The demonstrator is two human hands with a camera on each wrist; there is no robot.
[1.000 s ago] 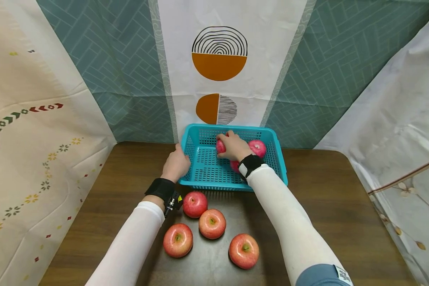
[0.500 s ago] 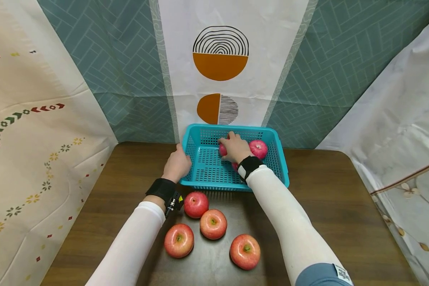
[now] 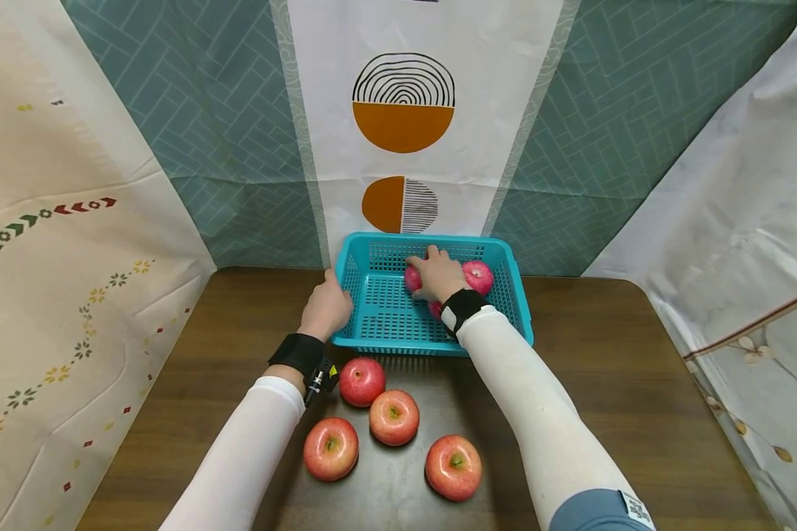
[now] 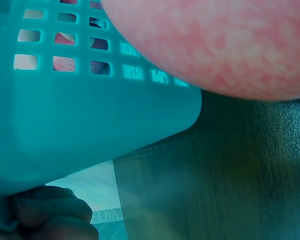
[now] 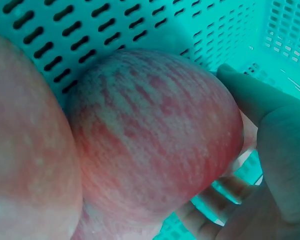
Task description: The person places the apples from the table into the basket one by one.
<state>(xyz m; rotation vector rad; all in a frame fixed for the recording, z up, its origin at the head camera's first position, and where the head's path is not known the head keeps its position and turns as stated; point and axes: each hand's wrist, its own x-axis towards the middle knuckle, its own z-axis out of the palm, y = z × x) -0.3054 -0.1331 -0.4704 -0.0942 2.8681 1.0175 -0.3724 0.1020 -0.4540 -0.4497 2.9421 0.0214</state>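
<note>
In the head view my left hand [image 3: 326, 306] grips the left rim of a turquoise plastic basket [image 3: 398, 347]; its curled fingers [image 4: 57, 210] show below the rim in the left wrist view. Inside the basket my right hand [image 3: 441, 275] holds a red apple [image 3: 412, 279], fingers and thumb around it, much of it hidden by the hand. Another apple [image 3: 478, 276] lies by the basket's right side. A third apple [image 3: 435, 309] is partly covered by the right wrist. A large striped apple [image 5: 155, 135] fills the middle of the right wrist view, beside the thumb.
In front of the basket several apples lie on a grey patch of the brown table [image 3: 591, 383]: one apple [image 3: 361, 381] close to the left wrist, another apple [image 3: 453, 467] nearer the front. A patterned cloth [image 3: 246, 147] hangs right behind the basket.
The right hand has shifted very slightly to the right with the apple in the basket. The left hand keeps its grip on the rim, and the apples on the table stay put.
</note>
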